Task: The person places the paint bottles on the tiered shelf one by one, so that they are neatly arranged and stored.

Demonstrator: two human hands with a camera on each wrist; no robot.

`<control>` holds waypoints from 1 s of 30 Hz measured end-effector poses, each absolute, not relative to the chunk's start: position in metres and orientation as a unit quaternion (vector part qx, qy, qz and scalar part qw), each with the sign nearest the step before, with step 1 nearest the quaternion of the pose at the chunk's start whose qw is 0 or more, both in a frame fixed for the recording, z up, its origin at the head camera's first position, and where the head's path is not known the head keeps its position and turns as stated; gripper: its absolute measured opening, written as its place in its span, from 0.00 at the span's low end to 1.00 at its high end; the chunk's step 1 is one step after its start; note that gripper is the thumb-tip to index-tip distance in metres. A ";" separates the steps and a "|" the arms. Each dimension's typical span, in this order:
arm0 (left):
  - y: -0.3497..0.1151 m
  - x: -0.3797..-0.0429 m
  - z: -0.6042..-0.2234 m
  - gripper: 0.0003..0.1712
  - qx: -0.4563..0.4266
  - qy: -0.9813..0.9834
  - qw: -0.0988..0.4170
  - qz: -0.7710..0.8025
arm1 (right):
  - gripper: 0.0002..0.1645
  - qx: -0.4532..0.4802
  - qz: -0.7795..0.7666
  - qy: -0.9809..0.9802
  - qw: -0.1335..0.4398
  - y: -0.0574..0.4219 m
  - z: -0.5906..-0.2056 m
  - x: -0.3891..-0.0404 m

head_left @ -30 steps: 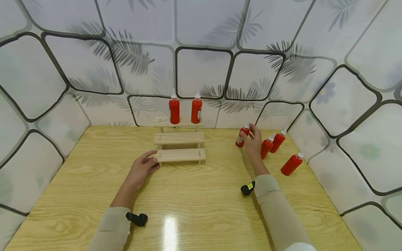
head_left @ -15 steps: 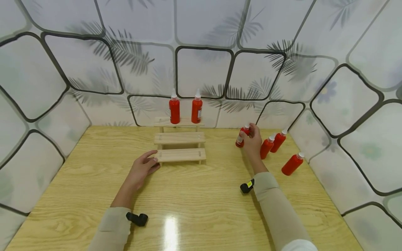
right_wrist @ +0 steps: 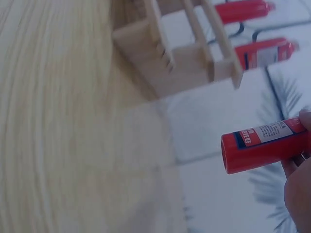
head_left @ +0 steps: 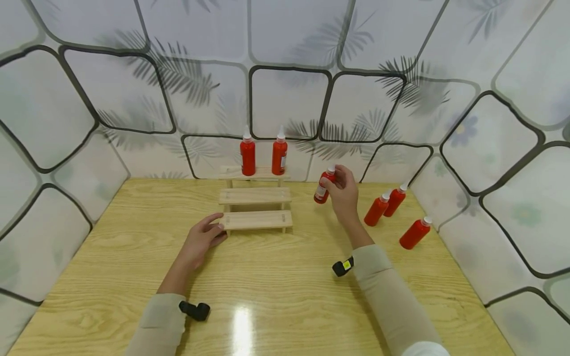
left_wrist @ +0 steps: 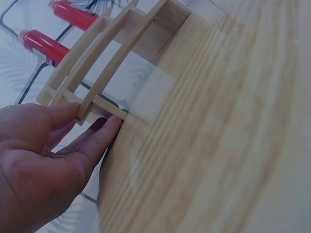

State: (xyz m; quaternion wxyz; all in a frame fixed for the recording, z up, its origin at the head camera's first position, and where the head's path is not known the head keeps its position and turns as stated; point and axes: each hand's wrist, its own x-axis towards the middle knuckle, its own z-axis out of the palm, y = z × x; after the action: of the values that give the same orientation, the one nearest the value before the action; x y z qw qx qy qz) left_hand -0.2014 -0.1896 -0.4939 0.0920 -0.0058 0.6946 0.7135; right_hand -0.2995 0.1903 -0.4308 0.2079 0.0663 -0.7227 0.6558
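My right hand [head_left: 345, 194] holds a small red squeeze bottle [head_left: 321, 192] with a white cap and a printed label, to the right of a three-step wooden rack [head_left: 255, 220]. In the right wrist view the held bottle [right_wrist: 262, 145] is off the table, its base toward the rack. My left hand [head_left: 201, 241] grips the left end of the rack's lowest step. In the left wrist view the thumb lies on the step's end and the fingertips [left_wrist: 112, 122] touch the leg below. Two red bottles with pointed white tips, a left one [head_left: 247, 157] and a right one [head_left: 279, 156], stand on the top step.
Three more red bottles are on the right of the wooden table [head_left: 285, 291]: a front-left one [head_left: 376, 211], a back one [head_left: 394, 201] and one nearer the edge [head_left: 414, 233]. A patterned wall [head_left: 289, 104] rises behind and at both sides.
My right hand has lifted the red bottle and carried it leftward, toward the rack. The left hand, the rack and the other bottles stay in place.
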 end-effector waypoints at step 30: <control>-0.188 -0.200 -0.491 0.30 -0.010 0.697 0.093 0.711 | 0.32 0.188 0.635 -0.740 0.118 0.048 -0.400 -0.296</control>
State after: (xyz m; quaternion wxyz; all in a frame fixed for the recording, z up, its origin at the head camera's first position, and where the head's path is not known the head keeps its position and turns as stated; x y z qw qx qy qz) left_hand -0.2002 -0.1882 -0.4915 0.0930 -0.0102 0.6967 0.7113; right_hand -0.2956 0.0480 -0.4003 0.1178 0.1882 -0.7403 0.6345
